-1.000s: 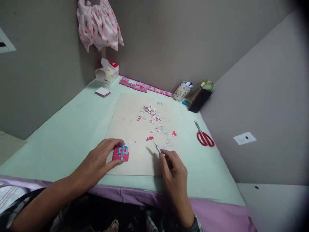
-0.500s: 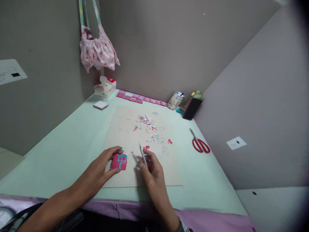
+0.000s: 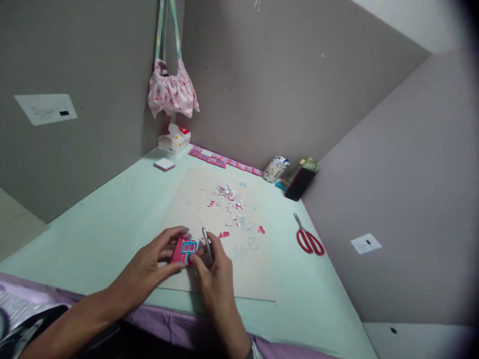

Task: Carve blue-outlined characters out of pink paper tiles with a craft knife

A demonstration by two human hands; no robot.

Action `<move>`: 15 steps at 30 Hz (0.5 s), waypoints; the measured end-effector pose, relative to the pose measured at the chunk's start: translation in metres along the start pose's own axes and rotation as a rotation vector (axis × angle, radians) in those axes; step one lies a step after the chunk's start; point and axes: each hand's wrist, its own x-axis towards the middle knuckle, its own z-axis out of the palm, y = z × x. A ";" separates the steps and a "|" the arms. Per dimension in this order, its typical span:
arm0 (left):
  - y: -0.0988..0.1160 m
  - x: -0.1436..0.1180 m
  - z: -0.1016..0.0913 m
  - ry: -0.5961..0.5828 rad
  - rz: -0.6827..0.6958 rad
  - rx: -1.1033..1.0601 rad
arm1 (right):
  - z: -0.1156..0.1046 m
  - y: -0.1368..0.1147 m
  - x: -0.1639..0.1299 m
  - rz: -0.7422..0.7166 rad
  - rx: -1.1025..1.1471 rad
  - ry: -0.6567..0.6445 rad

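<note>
My left hand (image 3: 151, 262) grips a small pink-red square card (image 3: 177, 253) along its left side, fingers at the top edge and thumb at the bottom. A blue-outlined character is drawn on the card, which looks slightly lifted and tilted. At its right edge, my right hand (image 3: 217, 274) touches the card with thumb and fingertips. That same hand also holds a slim silver craft knife (image 3: 206, 240), its thin tip pointing up and away. Beneath both hands lies a beige board (image 3: 247, 279). Small red and white paper scraps (image 3: 227, 193) are heaped on its far part.
Red-handled scissors (image 3: 307, 239) lie to the right. Along the back wall runs a line of pink cards (image 3: 239, 165), ending near a cup (image 3: 276, 169) and a dark phone-like slab (image 3: 300, 183). A card stack (image 3: 164, 164) and tissue pack (image 3: 174, 139) sit back left.
My right hand has moved left to the card, bringing the craft knife along, and now touches the card's right edge. The card has tilted up a little. The camera view has shifted.
</note>
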 end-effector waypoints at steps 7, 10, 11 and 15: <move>-0.001 0.002 0.001 -0.016 -0.050 -0.061 | -0.004 0.004 -0.001 -0.035 0.037 0.034; -0.001 0.003 0.000 -0.031 -0.050 -0.084 | -0.003 0.001 -0.001 0.013 0.097 0.024; -0.001 0.003 0.000 -0.037 -0.047 -0.088 | -0.002 0.000 -0.001 0.024 0.121 0.017; -0.002 0.002 0.000 -0.075 -0.019 -0.110 | -0.002 -0.003 0.000 -0.018 0.153 -0.013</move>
